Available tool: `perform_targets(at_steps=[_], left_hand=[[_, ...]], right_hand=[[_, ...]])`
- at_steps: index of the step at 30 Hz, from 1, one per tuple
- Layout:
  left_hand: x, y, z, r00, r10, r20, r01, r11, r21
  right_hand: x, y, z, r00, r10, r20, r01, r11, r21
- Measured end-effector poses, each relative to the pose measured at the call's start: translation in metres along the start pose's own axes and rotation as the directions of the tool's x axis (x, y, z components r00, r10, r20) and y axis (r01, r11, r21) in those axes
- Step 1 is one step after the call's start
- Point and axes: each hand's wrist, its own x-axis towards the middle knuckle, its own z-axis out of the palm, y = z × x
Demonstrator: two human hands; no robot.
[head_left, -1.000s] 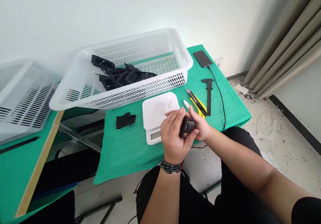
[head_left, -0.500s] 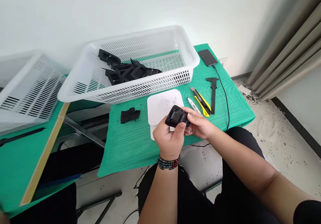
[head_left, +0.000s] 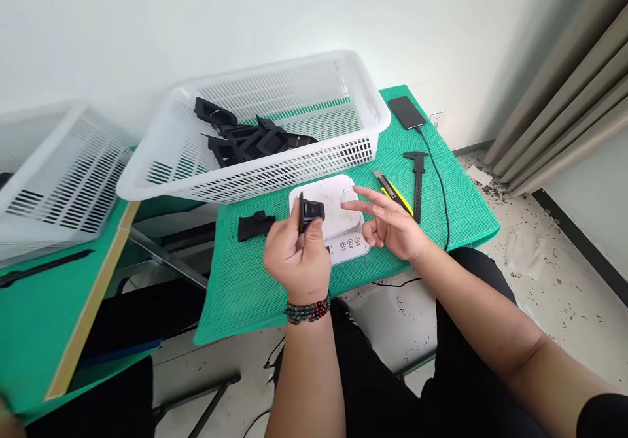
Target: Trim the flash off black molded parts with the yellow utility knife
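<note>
My left hand [head_left: 297, 255] grips a small black plastic part [head_left: 313, 212] between thumb and fingers, tilted up on its edge. Beneath it on the green mat lies a white digital scale [head_left: 338, 202] with round buttons along its front and small dark scraps on its top. My right hand [head_left: 392, 223] is off the part, fingers spread over the scale's right side, holding nothing. A black-and-yellow utility knife [head_left: 395, 191] lies just beyond the right fingers. To the left of the scale rests a crumpled black cloth-like piece [head_left: 255, 225].
A white plastic basket [head_left: 255, 180] with several black plastic parts [head_left: 255, 138] stands at the back. Another white basket [head_left: 53, 189] is at left. A black caliper [head_left: 418, 186] and a phone [head_left: 406, 112] with a cable lie at right. A gap separates two tables.
My right hand has let go of the black plastic part and opened. My left hand has moved left with the part and turned it on edge; the scale's buttons now show.
</note>
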Motion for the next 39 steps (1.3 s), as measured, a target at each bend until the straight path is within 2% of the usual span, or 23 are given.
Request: perform_targets(at_steps=[2,6,10,13,29,39], left_hand=[[0.004,-0.006,-0.004,0.999,0.019,0.028,-0.021,0.998,0.052],[0.007,-0.017,-0.005,0.987,0.012,0.161,-0.037,0.988,0.153],[0.005,-0.021,0.0,0.941,0.024,0.339,-0.097,0.975,0.202],[0.003,-0.021,0.003,0.911,0.037,0.41,-0.131,0.97,0.203],[0.003,-0.013,0.013,0.869,-0.023,0.494,-0.176,0.919,0.353],[0.007,-0.009,0.012,0.844,-0.062,0.532,-0.168,0.913,0.373]], right_hand=[[0.0,-0.001,-0.003,0.999,-0.046,0.013,0.046,0.998,-0.035],[-0.002,0.003,-0.007,0.988,-0.138,0.063,0.145,0.982,-0.123],[-0.001,0.009,-0.009,0.983,-0.183,0.002,0.182,0.977,-0.116],[0.001,0.01,-0.009,0.982,-0.189,-0.017,0.187,0.978,-0.088],[-0.005,0.004,-0.007,0.984,-0.171,0.047,0.174,0.98,-0.091],[-0.004,0.005,-0.008,0.988,-0.156,0.009,0.156,0.983,-0.097]])
